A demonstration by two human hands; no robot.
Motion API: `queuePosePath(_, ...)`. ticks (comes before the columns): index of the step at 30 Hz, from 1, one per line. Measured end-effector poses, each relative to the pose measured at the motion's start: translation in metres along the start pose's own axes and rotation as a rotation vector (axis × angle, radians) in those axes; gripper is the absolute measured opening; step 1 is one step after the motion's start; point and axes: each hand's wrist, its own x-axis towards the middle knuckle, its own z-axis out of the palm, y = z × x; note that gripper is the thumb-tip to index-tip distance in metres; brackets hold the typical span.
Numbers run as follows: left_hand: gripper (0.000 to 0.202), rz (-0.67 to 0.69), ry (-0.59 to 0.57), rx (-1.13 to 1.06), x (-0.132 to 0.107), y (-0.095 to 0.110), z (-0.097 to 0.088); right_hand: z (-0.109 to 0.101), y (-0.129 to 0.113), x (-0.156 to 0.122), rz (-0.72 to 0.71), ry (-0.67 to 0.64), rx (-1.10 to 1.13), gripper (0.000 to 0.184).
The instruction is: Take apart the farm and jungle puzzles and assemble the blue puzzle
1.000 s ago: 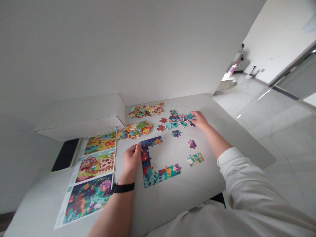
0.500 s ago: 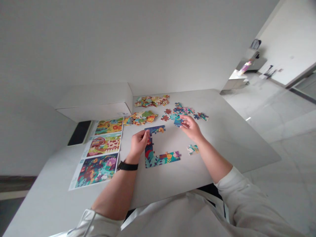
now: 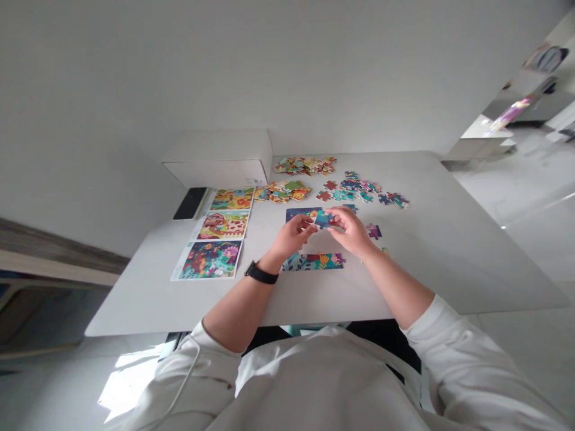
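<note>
My right hand [image 3: 353, 232] pinches a blue-teal jigsaw puzzle piece [image 3: 322, 219] between thumb and fingertips. My left hand [image 3: 294, 235] meets it from the other side, its thumb and fingers closed at the left edge of that piece. Just behind them lies the dark blue upper strip of joined pieces [image 3: 296, 212], with an orange patch at its right end. The lower joined strip [image 3: 321, 261] shows leaves and a yellow plant nearer to me. My left hand and wrist cover most of the side between the strips. A purple piece [image 3: 374, 231] lies beyond my right hand.
Loose dark and teal pieces [image 3: 359, 187] lie at the back right. Two yellowish piles, one farther back [image 3: 305, 166] and one nearer [image 3: 283, 191], sit beside a white box [image 3: 215, 170]. A picture sheet [image 3: 211, 260] and a dark phone-like slab [image 3: 191, 203] are at left.
My right hand has brought the blue-teal piece to the upper strip. My left hand has left the strip's left side and come up to that piece. The view has turned right.
</note>
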Motion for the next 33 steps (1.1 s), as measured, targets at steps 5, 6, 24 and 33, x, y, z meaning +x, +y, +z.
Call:
queuePosePath(5, 0.043, -0.081, -0.101, -0.193, 0.002, 0.003, 0.002, 0.001, -0.01, -0.001, -0.054, -0.045, 0.009, 0.042)
queuePosePath(6, 0.043, -0.089, -0.105, -0.214, 0.002, 0.002, 0.001, 0.001, -0.011, -0.001, -0.058, -0.049, 0.006, 0.041)
queuePosePath(24, 0.025, -0.118, -0.058, -0.208, 0.001, 0.004, -0.003, -0.007, -0.008, 0.002, 0.249, -0.078, 0.116, 0.039)
queuePosePath(33, 0.028, -0.033, -0.07, -0.113, 0.003, -0.002, 0.0, -0.002, -0.003, 0.001, 0.307, -0.149, 0.144, 0.037)
